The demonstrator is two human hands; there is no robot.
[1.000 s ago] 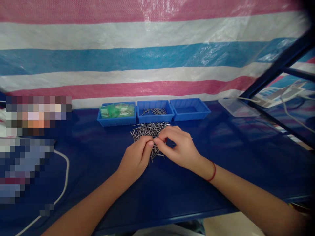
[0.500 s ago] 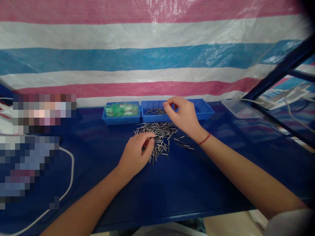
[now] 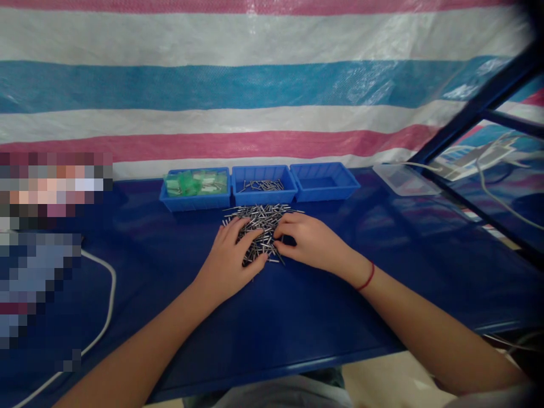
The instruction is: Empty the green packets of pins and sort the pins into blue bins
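Observation:
A heap of thin metal blind rivets lies on the dark blue table. My left hand rests over the heap's left side, its fingers spread and touching the rivets. At the right edge of the heap is my right hand, a red cord round its wrist. Its fingers are bent, with a gap between thumb and forefinger, and I see nothing held there. Behind the heap, a blue bin holds several loose rivets.
Left of the rivet bin stands a blue bin with green and clear packets. Another blue bin adjoins it on the right. A clear plastic lid lies farther right, near a dark metal frame. A white cable curves at left.
My right hand has come down from above the rivet bin to the heap's right edge. My left hand's fingers have spread wider over the rivets. The view has shifted slightly.

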